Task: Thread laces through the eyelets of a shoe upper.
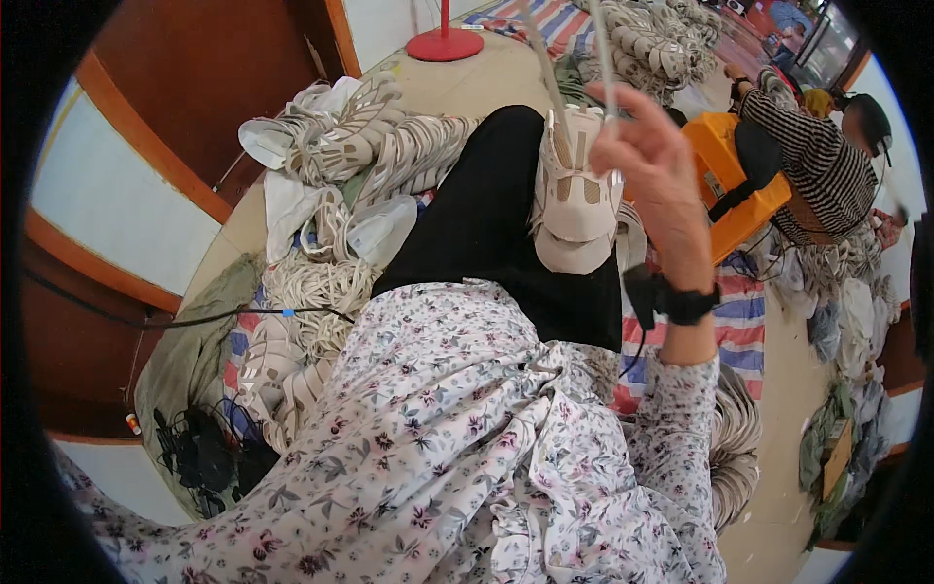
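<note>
Shoe upper (577, 214), one, off-white with beige mesh panels: lying on the right-hand edge of the lap in black trousers (486, 185), toe toward the wearer's waist.

Lace (541, 54), pale, flat: rising from the upper's throat and leaving by the top edge of view. Second pale strand (601, 54): running down from the top edge to the fingers of the right hand.

Right hand (650, 156): raised above the upper, just beside its right side, fingers bent; whether they grip the strand cannot be told. Black wristband (673, 300) at the wrist.

Left hand: outside the view, state cannot be told.

Floor, beyond the lap to the left: stacked pale uppers (418, 156); nearer, a clear plastic bag (382, 229) and a heap of pale laces (316, 297). Far left edge: green cloth (185, 365).

Floor, right: red, white and blue striped sheet (744, 336), its right edge meeting beige tile (783, 457); an orange box (715, 156) with black strap; past it, a co-worker in a striped top (808, 146).

Far side of the floor: round red stand base (445, 45).
</note>
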A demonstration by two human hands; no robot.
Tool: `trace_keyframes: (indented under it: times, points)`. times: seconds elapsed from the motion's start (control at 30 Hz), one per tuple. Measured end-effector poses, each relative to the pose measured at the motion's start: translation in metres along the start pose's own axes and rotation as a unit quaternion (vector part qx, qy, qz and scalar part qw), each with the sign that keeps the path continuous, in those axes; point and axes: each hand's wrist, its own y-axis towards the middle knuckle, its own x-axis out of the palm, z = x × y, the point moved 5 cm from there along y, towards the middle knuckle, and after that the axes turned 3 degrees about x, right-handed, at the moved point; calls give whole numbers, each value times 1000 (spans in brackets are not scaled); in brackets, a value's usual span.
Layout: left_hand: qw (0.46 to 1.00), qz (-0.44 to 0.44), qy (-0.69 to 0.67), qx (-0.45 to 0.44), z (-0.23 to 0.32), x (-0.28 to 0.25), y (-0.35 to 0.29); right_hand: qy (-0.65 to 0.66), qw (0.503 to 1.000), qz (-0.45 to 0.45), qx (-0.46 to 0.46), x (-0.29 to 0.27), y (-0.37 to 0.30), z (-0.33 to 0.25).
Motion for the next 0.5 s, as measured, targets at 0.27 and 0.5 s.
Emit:
trace_keyframes:
  times: [0.27, 0.5]
  points:
    - [992, -77, -98, 7, -28, 149, 44, 297, 938, 58, -168, -183, -109, -66]
    - [962, -229, -122, -83, -124, 372, 55, 288, 849, 443, -14, -362, -283, -5]
